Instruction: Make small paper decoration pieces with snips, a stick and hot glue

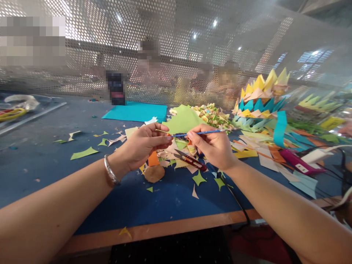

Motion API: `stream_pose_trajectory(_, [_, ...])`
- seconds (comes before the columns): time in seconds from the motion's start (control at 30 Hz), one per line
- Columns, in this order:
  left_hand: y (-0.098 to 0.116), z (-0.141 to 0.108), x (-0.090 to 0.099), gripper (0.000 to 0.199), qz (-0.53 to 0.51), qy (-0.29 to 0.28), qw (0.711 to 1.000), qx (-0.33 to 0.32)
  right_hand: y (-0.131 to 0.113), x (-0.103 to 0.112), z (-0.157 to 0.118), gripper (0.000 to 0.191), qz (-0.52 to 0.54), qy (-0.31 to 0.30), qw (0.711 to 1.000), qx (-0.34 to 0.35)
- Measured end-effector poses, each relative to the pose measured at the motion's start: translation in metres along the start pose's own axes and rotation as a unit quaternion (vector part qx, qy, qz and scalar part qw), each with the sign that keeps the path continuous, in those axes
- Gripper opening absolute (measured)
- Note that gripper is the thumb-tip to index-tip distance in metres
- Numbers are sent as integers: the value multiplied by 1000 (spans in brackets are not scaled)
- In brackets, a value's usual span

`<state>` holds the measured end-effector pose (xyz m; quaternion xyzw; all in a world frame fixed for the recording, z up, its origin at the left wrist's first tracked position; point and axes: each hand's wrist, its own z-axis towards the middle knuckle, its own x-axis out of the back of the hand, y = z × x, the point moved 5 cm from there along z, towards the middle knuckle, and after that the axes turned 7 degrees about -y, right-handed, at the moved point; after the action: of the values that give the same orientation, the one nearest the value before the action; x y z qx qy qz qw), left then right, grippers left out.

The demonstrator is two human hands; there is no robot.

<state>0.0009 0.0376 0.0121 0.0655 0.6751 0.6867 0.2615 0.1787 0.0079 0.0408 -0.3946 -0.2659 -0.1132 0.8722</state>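
Nearest the camera: two bare forearms [52,205] reaching in over the table's wooden edge [154,231], a silvery bracelet [110,170] on the left wrist.

Between the hands, above the littered blue tabletop [110,205]: a slim blue rod [203,132], near level. Right hand [217,146] has it pinched, thumb against forefinger, no visible gap; far end runs past the knuckles. Left hand [145,141] has thumb and fingertips closed at the rod's other end, on what looks like a small orange bit [168,135]. Whether the rod's tip goes into it or merely touches, cannot tell.

Handling, my judgement: keep the left pinch light so thin material isn't crushed; let the right fingers make small, slow movements; hold rod and bit in one line. Both hands are off the table, so braced wrists would steady the meeting point.

Just below: dark red snips [196,162], blades apart; a round brown piece [154,173]; green star-shaped scraps [199,178]. Behind: green sheet [183,119], blue sheet [137,111], heap of small folded pieces [214,114]. Farther right: tiered spiky paper piece [261,97], purple power strip [299,161]. Perforated screen [176,22] beyond.
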Motion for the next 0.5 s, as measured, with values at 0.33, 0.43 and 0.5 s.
stream_pose_trajectory(0.33, [-1,-2,-2,14,-27,65,998,5,-17,-7,-3,14,-167,11,978,126])
stream_pose_trajectory(0.43, [-1,-2,-5,11,-52,71,996,26,-19,-8,-4,15,-194,6,969,151])
stream_pose_trajectory(0.5, [-2,-3,-7,11,-70,72,994,43,-19,-10,-5,15,-210,3,964,165])
